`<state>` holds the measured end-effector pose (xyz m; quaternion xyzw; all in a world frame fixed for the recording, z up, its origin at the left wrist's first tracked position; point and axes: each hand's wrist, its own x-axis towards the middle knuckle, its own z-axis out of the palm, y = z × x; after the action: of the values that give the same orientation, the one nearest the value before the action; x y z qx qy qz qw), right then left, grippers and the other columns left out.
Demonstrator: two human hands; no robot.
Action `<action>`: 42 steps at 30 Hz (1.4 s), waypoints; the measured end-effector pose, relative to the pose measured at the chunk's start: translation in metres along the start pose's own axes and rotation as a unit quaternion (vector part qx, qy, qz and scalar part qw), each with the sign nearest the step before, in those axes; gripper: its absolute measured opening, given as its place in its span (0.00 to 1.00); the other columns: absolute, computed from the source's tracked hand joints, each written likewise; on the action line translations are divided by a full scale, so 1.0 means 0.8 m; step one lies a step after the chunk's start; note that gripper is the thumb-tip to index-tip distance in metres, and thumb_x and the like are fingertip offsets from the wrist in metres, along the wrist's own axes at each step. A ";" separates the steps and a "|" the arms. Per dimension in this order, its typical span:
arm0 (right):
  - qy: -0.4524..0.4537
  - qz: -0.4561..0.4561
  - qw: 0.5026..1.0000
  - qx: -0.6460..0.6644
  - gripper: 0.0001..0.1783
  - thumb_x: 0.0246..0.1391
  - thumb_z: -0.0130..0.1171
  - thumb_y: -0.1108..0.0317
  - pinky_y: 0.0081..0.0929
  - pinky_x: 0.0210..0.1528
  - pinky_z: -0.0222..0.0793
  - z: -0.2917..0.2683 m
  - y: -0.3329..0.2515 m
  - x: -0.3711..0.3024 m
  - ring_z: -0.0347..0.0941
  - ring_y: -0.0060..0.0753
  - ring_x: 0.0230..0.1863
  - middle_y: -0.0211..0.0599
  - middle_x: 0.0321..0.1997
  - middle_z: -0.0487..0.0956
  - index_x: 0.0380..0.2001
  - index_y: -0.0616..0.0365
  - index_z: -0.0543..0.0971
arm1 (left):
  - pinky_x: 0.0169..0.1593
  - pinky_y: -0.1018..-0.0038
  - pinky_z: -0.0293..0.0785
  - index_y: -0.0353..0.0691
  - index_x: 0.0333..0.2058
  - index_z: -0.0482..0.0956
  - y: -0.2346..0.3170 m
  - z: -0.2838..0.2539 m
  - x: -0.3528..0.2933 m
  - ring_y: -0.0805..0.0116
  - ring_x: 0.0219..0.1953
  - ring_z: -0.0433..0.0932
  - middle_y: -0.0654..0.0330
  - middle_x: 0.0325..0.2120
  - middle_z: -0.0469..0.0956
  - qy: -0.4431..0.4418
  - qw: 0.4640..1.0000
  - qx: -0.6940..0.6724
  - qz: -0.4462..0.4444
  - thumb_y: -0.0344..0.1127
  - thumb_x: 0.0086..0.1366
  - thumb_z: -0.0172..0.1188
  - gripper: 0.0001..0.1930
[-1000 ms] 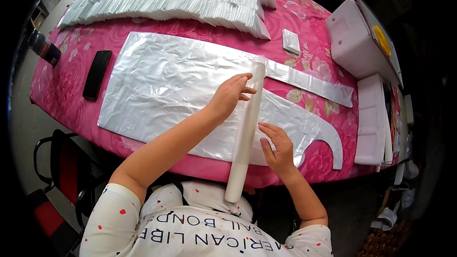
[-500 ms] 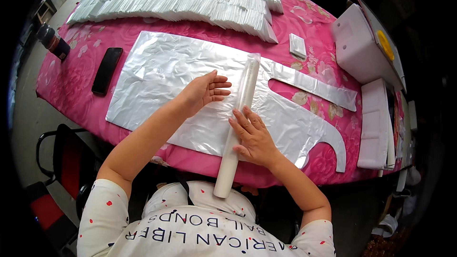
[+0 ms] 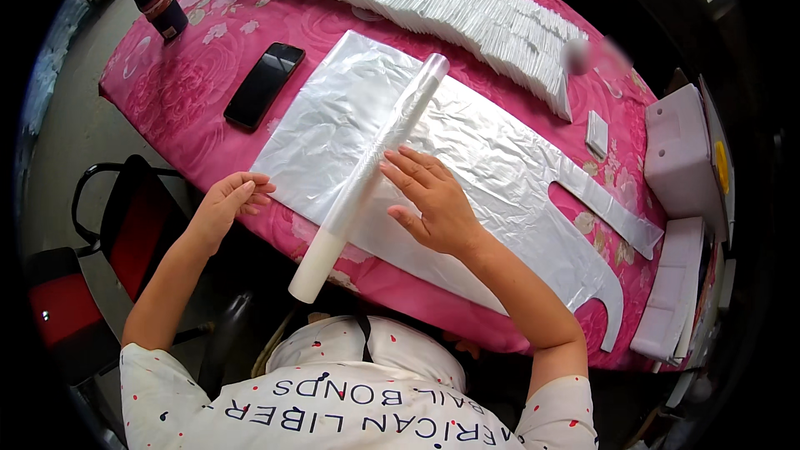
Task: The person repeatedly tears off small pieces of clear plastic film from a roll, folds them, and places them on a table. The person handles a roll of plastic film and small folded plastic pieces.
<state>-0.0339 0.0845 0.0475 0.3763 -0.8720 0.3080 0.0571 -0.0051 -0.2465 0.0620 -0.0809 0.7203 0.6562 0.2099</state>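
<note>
A long white roll [image 3: 367,171] wrapped in clear film lies across a flat clear plastic apron sheet [image 3: 467,158] on the pink flowered tablecloth [image 3: 192,75]. My right hand [image 3: 433,200] rests flat on the sheet, fingertips touching the roll's right side, fingers spread. My left hand [image 3: 227,200] hovers at the table's near edge, left of the roll, fingers loosely together and empty. The roll's near end overhangs the table edge.
A black phone [image 3: 264,83] lies left of the sheet. A dark cup [image 3: 158,0] stands at the far left corner. A long row of folded white packets [image 3: 417,0] runs along the back. White boxes [image 3: 679,158] and stacked white pads [image 3: 671,283] sit right. A red chair [image 3: 108,242] stands left.
The roll has travelled left across the sheet. My left hand left the sheet and drew back to the table edge. My right hand followed the roll, pushing it from the right.
</note>
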 end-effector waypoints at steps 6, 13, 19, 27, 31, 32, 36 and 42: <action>-0.037 -0.047 0.993 -0.099 0.31 0.55 0.47 0.47 0.39 0.68 0.39 0.055 0.019 0.082 0.47 0.41 0.68 0.38 0.64 0.61 0.57 0.55 0.67 | 0.45 0.78 0.68 0.33 0.50 0.67 -0.033 0.008 -0.021 0.73 0.40 0.72 0.58 0.45 0.72 0.006 0.996 0.036 0.076 0.30 0.64 0.51 0.16; -0.057 0.037 0.990 -0.122 0.29 0.56 0.45 0.53 0.43 0.69 0.33 0.120 -0.012 0.187 0.44 0.46 0.69 0.43 0.64 0.60 0.58 0.55 0.66 | 0.48 0.66 0.67 0.32 0.55 0.60 -0.028 0.036 -0.028 0.53 0.42 0.69 0.48 0.43 0.66 0.126 0.874 0.432 0.182 0.36 0.50 0.65 0.35; 0.180 0.201 0.963 0.002 0.42 0.49 0.52 0.61 0.43 0.69 0.29 0.147 -0.024 0.175 0.33 0.56 0.70 0.59 0.68 0.45 0.64 0.61 0.48 | 0.49 0.69 0.68 0.32 0.57 0.58 -0.033 0.030 -0.025 0.59 0.45 0.72 0.50 0.44 0.71 0.053 0.949 0.293 0.101 0.35 0.49 0.66 0.38; 0.232 0.273 0.548 0.756 0.39 0.46 0.62 0.65 0.26 0.43 0.73 0.052 -0.045 0.114 0.71 0.27 0.38 0.40 0.40 0.70 0.57 0.64 0.52 | 0.42 0.72 0.75 0.33 0.56 0.60 -0.014 0.083 -0.045 0.70 0.38 0.76 0.51 0.46 0.73 -0.325 0.892 -0.308 -0.062 0.41 0.55 0.62 0.33; 0.273 0.291 0.651 0.645 0.37 0.46 0.62 0.62 0.26 0.38 0.72 0.007 -0.052 0.080 0.71 0.25 0.36 0.38 0.37 0.71 0.55 0.64 0.55 | 0.39 0.72 0.75 0.33 0.49 0.65 0.010 0.131 -0.044 0.70 0.34 0.76 0.54 0.39 0.75 -0.239 0.950 -0.179 -0.095 0.37 0.55 0.62 0.26; 0.284 0.303 0.683 0.601 0.37 0.46 0.62 0.62 0.26 0.37 0.72 0.004 -0.051 0.074 0.71 0.25 0.35 0.38 0.36 0.71 0.54 0.63 0.55 | 0.38 0.71 0.75 0.33 0.48 0.65 0.011 0.145 -0.044 0.70 0.33 0.76 0.56 0.37 0.75 -0.172 0.976 -0.102 -0.088 0.36 0.54 0.62 0.25; 0.278 0.213 0.614 0.707 0.36 0.45 0.62 0.62 0.28 0.39 0.72 -0.023 -0.067 0.046 0.71 0.26 0.34 0.37 0.35 0.71 0.53 0.64 0.57 | 0.33 0.75 0.73 0.35 0.42 0.69 0.027 0.171 -0.051 0.73 0.27 0.74 0.61 0.27 0.73 -0.295 0.932 -0.172 -0.123 0.34 0.53 0.64 0.20; 0.291 0.232 0.587 0.719 0.37 0.44 0.63 0.62 0.27 0.39 0.71 -0.040 -0.068 0.006 0.71 0.25 0.33 0.36 0.33 0.71 0.53 0.63 0.56 | 0.29 0.74 0.71 0.36 0.39 0.69 0.045 0.213 -0.058 0.73 0.23 0.73 0.61 0.23 0.70 -0.290 0.940 -0.110 -0.144 0.39 0.49 0.66 0.21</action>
<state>-0.0037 0.0715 0.1017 -0.0301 -0.3616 0.9302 -0.0550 0.0559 -0.0829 0.1047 -0.0123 0.5323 0.6888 0.4920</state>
